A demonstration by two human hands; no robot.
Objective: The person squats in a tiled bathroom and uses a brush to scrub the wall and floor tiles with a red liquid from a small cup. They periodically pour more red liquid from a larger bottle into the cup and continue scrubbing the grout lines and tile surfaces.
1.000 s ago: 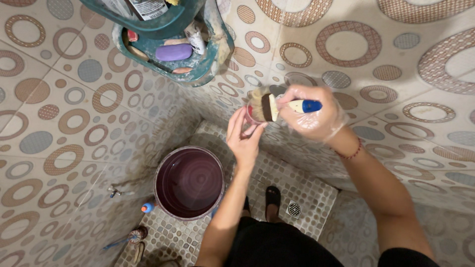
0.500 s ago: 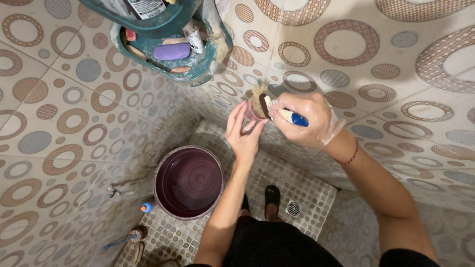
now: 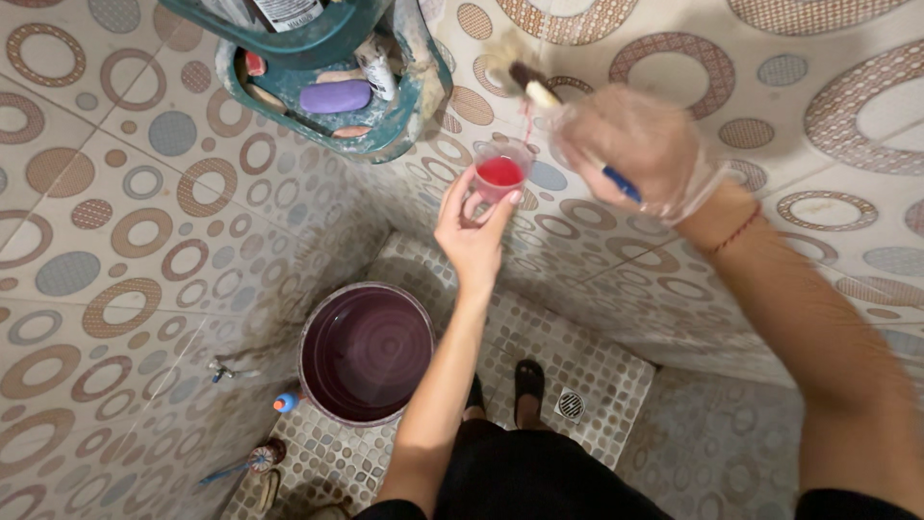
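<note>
Head view: I see my left hand (image 3: 472, 241) pinching a small clear cup (image 3: 500, 173) of red liquid, fingers closed on its wall, held upright in front of the circle-patterned tiled wall (image 3: 115, 193) below the green corner shelf (image 3: 385, 125). My gloved right hand (image 3: 640, 144) is wrapped around a blue-handled brush (image 3: 539, 94), above and just right of the cup. The brush's long axis runs diagonally, bristles pointing up-left toward the wall, handle down-right. In my judgement, a red thread hanging from the bristles could drip past the cup onto the floor; tilting the cup would spill it.
</note>
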